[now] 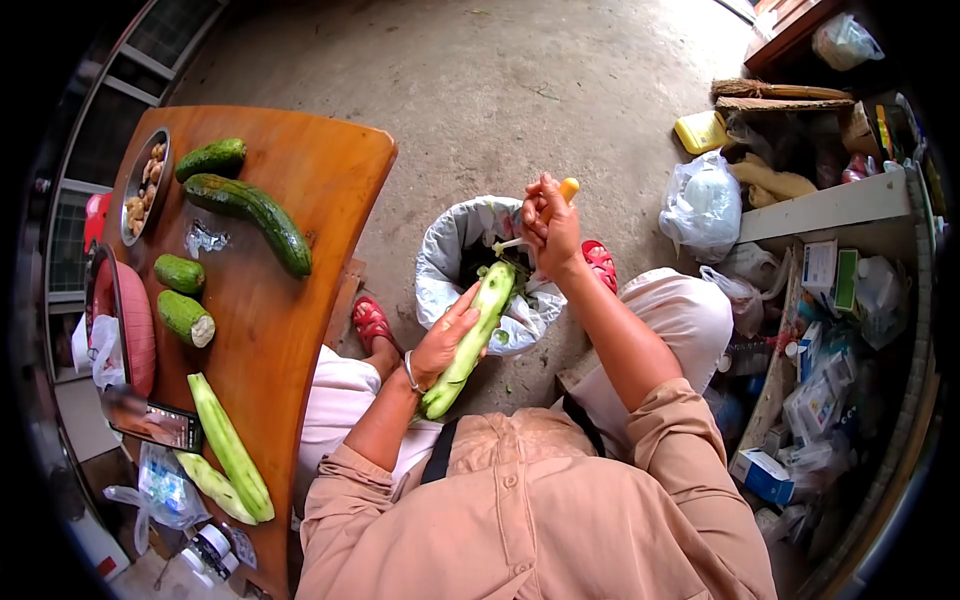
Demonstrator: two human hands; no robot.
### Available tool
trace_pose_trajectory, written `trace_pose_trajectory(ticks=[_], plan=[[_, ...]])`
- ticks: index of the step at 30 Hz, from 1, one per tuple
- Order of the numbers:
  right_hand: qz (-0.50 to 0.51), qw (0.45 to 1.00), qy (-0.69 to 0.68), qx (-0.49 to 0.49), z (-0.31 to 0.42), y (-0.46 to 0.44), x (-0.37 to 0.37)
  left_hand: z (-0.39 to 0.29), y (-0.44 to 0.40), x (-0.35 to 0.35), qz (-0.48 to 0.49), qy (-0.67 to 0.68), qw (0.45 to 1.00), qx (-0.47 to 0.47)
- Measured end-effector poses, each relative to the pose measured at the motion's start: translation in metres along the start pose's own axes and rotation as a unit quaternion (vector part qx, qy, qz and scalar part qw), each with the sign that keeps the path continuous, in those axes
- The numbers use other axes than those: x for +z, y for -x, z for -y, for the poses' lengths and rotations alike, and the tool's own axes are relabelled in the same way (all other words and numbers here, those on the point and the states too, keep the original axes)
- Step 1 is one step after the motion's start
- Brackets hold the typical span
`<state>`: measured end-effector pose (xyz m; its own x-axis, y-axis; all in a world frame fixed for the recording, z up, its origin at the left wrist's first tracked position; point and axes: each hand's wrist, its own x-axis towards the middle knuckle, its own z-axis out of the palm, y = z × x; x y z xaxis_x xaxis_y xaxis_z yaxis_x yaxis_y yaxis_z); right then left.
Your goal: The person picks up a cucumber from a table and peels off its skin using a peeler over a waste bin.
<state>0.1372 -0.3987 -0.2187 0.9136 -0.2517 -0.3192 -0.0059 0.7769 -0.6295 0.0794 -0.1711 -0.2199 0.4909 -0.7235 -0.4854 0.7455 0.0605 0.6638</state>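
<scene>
My left hand [447, 340] is wrapped round a mostly peeled cucumber [472, 335], pale green with darker streaks. The cucumber slants up toward a bin [440, 240] lined with a white bag. My right hand [548, 222] grips a peeler [569, 188] by its yellow handle; its thin pale end points left, just above the cucumber's far tip. Fingers hide part of the tool. Dark scraps lie inside the bin. On the wooden table at left, two peeled cucumbers [232, 447] lie near the front edge, and several unpeeled green pieces [250, 215] sit farther back.
The brown table [290, 380] also carries a metal bowl of brownish pieces [146, 187], a pink round container [135, 330] and a phone [155, 420]. At right, shelves [830, 215] hold boxes and plastic bags [702, 205]. Red sandals [371, 320] flank the bin.
</scene>
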Motion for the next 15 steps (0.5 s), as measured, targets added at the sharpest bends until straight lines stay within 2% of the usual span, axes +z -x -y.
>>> trace_pose_trajectory(ticks=[2, 3, 5, 8, 11, 15], plan=[[-0.020, 0.999, 0.033, -0.038, -0.006, -0.003, -0.011, -0.004, 0.001, 0.000, 0.001, -0.018, 1.000, 0.002], [-0.039, 0.994, 0.069, -0.072, -0.006, -0.003, -0.010, -0.004, 0.001, -0.003, -0.002, 0.023, 1.000, 0.005], [-0.035, 0.996, 0.042, -0.074, -0.007, -0.002, -0.010, 0.004, 0.000, -0.010, -0.010, 0.068, 0.998, 0.009], [-0.003, 0.999, 0.029, 0.030, -0.011, 0.015, 0.011, 0.014, -0.008, -0.020, 0.019, 0.196, 0.979, -0.046], [0.042, 0.994, -0.002, 0.100, -0.021, 0.028, 0.021, 0.016, -0.014, -0.018, 0.037, 0.251, 0.966, -0.049], [0.061, 0.992, 0.001, 0.108, -0.024, 0.030, 0.025, 0.006, -0.016, -0.009, 0.047, 0.238, 0.969, -0.050]])
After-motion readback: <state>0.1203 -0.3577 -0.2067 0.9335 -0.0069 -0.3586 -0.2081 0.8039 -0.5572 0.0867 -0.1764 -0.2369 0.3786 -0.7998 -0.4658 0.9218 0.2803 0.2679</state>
